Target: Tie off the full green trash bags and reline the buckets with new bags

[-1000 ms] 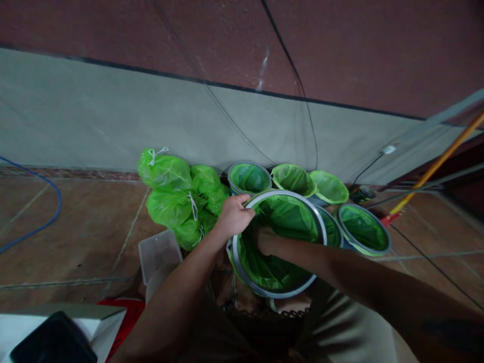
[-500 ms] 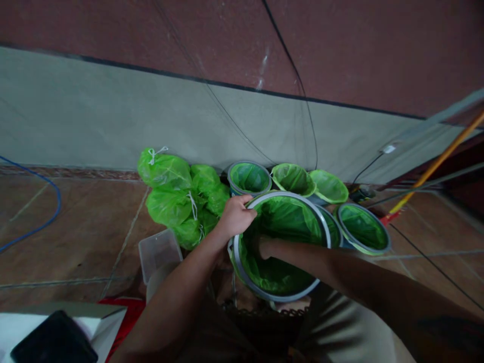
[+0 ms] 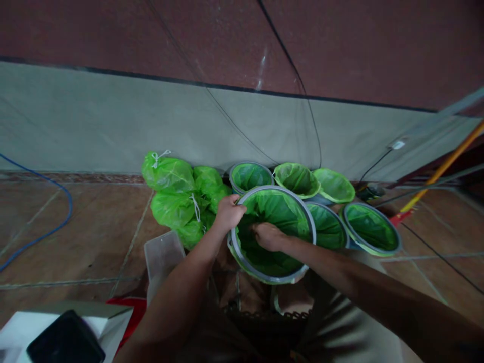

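A round trash bin (image 3: 311,222) with a grey rim and a green bag liner (image 3: 283,209) stands tilted toward me between my knees. My left hand (image 3: 230,213) is closed over the left side of its rim, with the thumb on the inside. Inside the mouth of the bin is my right hand (image 3: 267,236), its fingers curled in near the left inner wall of the liner. Shadow hides the fingertips, and I cannot make out what they hold.
Several lined bins (image 3: 251,176) stand along the wall and to the right. Tied green bags (image 3: 172,176) are heaped at left, with a clear plastic tub (image 3: 162,252) in front. A blue hose (image 3: 68,196) lies on the tiles. A black object (image 3: 66,340) rests on a white box.
My right hand has risen from deeper in the bin, so more of it shows. The bin and my left hand have shifted slightly left and up in view.
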Available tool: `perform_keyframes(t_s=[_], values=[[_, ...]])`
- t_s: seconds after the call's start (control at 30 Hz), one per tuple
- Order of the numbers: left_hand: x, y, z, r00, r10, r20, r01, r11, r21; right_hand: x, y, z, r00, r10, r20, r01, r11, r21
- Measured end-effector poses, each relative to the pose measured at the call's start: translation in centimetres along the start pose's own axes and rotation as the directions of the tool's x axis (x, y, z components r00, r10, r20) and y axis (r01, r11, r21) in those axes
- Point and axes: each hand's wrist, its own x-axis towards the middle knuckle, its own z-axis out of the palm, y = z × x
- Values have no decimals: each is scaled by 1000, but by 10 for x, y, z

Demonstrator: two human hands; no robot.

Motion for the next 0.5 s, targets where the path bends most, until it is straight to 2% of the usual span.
perform_keyframes(t_s=[0.07, 0.17, 0.23, 0.33, 0.43, 0.5], values=[[10, -14, 5, 992, -100, -83, 102, 995, 9, 3, 16, -8, 995, -7, -99, 9, 1000, 20], [21, -39, 16, 944, -273, -187, 282, 959, 22, -1, 44, -16, 972, 47, -230, -26, 995, 95], [24, -55, 25, 908, -362, -210, 380, 924, 50, -4, 61, -17, 968, 93, -232, -65, 990, 128], [20, -76, 40, 882, -436, -182, 452, 890, 63, -4, 84, -10, 970, 176, -169, -162, 982, 91], [12, -90, 52, 883, -454, -119, 462, 886, 45, 1, 100, 3, 954, 278, -114, -275, 961, 41], [9, -97, 58, 889, -446, -100, 449, 893, 8, 6, 106, 9, 945, 306, -118, -302, 952, 50]])
